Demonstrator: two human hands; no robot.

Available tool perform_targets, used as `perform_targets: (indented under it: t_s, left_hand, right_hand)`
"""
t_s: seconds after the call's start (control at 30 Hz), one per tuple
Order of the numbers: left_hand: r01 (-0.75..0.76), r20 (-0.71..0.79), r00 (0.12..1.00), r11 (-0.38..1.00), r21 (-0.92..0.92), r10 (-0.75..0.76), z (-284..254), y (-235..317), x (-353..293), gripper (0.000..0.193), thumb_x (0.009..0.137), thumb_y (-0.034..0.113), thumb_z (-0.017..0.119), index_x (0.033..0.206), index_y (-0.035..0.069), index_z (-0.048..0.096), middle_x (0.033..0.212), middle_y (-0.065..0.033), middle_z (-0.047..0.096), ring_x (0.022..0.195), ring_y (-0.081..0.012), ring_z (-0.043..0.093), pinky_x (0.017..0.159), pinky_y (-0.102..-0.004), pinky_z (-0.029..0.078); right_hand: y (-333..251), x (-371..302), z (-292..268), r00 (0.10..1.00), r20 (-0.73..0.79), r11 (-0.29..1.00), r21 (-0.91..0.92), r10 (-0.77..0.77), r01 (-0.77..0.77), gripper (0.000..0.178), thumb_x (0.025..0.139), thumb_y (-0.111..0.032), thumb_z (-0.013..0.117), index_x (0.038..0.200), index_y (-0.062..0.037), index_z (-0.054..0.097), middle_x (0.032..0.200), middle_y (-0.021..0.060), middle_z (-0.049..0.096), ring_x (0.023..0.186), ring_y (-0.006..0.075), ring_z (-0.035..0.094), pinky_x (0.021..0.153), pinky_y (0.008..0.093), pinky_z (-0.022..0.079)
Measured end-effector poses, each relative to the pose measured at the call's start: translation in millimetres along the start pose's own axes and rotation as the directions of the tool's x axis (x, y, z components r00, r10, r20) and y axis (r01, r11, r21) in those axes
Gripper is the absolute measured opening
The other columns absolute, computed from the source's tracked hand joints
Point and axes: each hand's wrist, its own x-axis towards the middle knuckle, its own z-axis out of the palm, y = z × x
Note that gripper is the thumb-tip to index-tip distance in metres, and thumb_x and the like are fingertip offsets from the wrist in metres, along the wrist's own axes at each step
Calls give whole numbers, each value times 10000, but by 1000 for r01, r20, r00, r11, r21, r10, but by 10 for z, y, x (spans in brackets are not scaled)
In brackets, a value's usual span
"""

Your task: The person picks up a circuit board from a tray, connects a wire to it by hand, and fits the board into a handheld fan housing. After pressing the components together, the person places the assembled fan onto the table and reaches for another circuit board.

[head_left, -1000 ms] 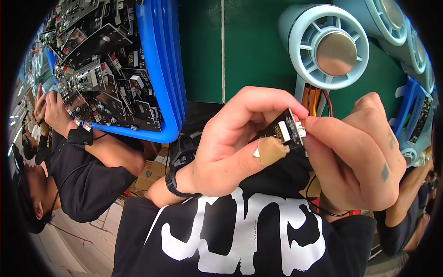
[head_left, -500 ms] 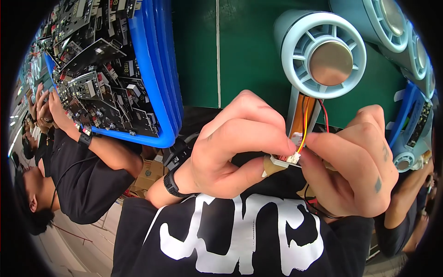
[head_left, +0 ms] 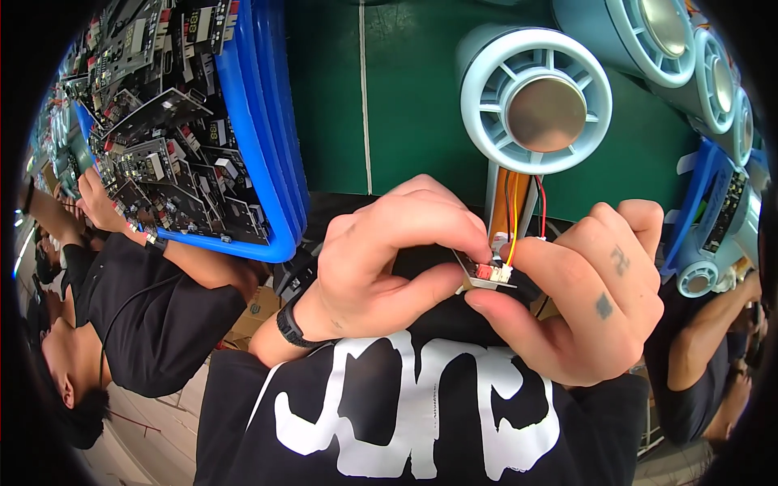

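A small circuit board [head_left: 489, 283] is pinched between the thumb and fingertips of my left hand [head_left: 381, 251]. It carries a red socket and a white plug [head_left: 502, 275], from which thin yellow, dark and light wires rise. My right hand [head_left: 596, 304] is closed about the board's right side, its index fingertip by the plug and its thumb below; the exact contact is partly hidden. The wires come from the open handle of a light-blue fan-like housing [head_left: 535, 101] with a round metal centre. A red and black wire pair [head_left: 542, 202] hangs near my right index finger.
At the left stands a blue crate [head_left: 263, 154] heaped with black circuit boards [head_left: 162, 105]. More light-blue housings [head_left: 673, 32] stand at the right on the green tabletop [head_left: 405, 97]. A blue tray [head_left: 703, 202] lies at right. Other people work on both sides.
My right thumb has shifted down and left beneath the board, and its index finger now lies by the plug. The board has tilted, showing its red socket. The whole view has shifted slightly.
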Motion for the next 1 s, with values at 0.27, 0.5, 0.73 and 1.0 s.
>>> perform_targets:
  t_s: [0.27, 0.5, 0.73, 1.0]
  left_hand:
    - [-15, 164, 986, 995, 100, -2, -109, -2, 58, 197, 866, -54, 721, 967, 2, 562, 922, -158, 687, 854, -250, 653, 784, -378, 553]
    - [202, -50, 969, 890, -410, -243, 133, 51, -151, 263, 824, -186, 615, 1048, -53, 580, 1028, -150, 622, 1006, -203, 652, 889, -335, 559]
    - [250, -8, 967, 953, -169, -255, 108, 203, -9, 163, 925, 57, 674, 1030, -34, 588, 976, -162, 663, 887, -240, 662, 834, -368, 548]
    - [57, 255, 962, 987, 150, -94, -114, 215, 209, 291, 922, 161, 657, 1107, -64, 650, 1007, -171, 683, 896, -233, 643, 782, -337, 517]
  right_hand:
    - [22, -11, -147, 992, 121, 999, -15, 36, -34, 460, 605, -254, 934, 925, -8, 714, 657, 23, 557, 555, 189, 451, 609, 343, 293]
    - [-360, -388, 124, 940, -48, 941, 39, 339, -337, 388, 689, -60, 867, 1022, 13, 680, 780, 81, 629, 618, 222, 563, 565, 355, 417]
    - [-193, -456, 167, 971, -5, 970, -24, 241, -241, 329, 718, -33, 818, 1011, 1, 672, 743, 70, 574, 611, 227, 559, 554, 341, 425]
    - [-58, -373, 26, 978, 51, 970, 126, 204, -209, 269, 777, -10, 761, 1026, 0, 659, 788, 101, 559, 655, 233, 571, 569, 332, 427]
